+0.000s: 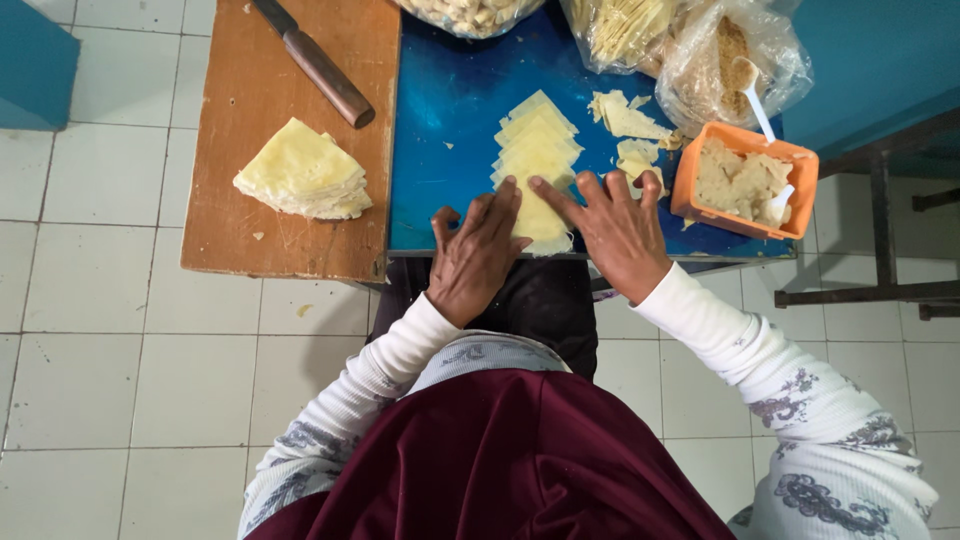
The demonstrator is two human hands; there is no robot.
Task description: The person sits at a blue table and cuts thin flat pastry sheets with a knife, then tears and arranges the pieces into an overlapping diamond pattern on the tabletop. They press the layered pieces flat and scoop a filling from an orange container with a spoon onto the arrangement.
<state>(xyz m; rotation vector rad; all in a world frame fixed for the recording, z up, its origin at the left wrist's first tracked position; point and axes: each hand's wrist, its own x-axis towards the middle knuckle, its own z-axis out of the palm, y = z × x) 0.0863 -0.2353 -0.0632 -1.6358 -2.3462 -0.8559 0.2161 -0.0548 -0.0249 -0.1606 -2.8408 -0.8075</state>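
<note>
Two hands (478, 255) (617, 232) on pastry sheets (537, 150), tub (742, 181) apparently close.

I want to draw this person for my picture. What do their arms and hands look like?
Both arms wear long white sleeves with a ribbed knit and grey-purple flower patterns near the elbows. The left hand and right hand are bare, with no gloves; no rings or watch show. A dark red cloth covers the middle.

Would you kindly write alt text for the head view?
Both hands, left hand and right hand, press flat on a row of pale dough sheets on a blue table. An orange tub of filling sits right; a knife lies on a wooden board.
</note>
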